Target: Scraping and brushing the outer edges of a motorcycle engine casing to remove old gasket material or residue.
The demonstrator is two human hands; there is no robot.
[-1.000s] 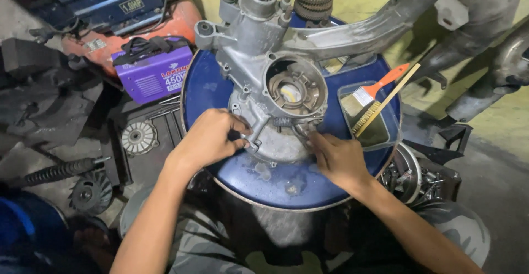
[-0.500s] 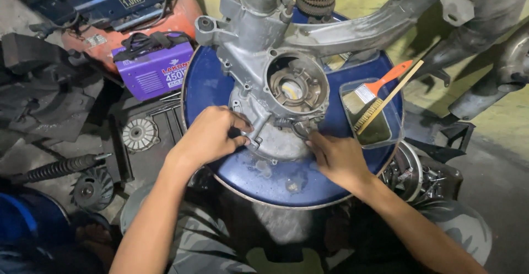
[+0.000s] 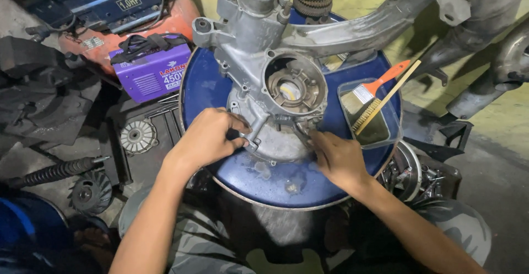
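A dull grey cast-aluminium engine casing (image 3: pixel 264 70) lies flat on the round blue drum-top worktop (image 3: pixel 209 92), its long arm pointing up and right, round bearing opening facing up. The left hand (image 3: pixel 206 139) is curled around a casing lug; the right hand (image 3: pixel 339 158) pinches at its lower rim.

Resting on top of the round blue drum lid (image 3: pixel 220 95): a grey cast-aluminium engine casing (image 3: pixel 264 59), spread from centre to far edge. Right of the casing, on the same lid, a clear rectangular plastic tray (image 3: pixel 386 133), with an orange-handled paintbrush (image 3: pixel 370 90) and a thin wooden stick (image 3: pixel 388 98) lying in it. At the casing's near edge, left hand (image 3: pixel 209 139) and right hand (image 3: pixel 339 158), touching it. Left of the lid, on the floor, a purple box-shaped welding machine (image 3: pixel 151 73); nearer from that, a small round finned metal disc (image 3: pixel 138 136).
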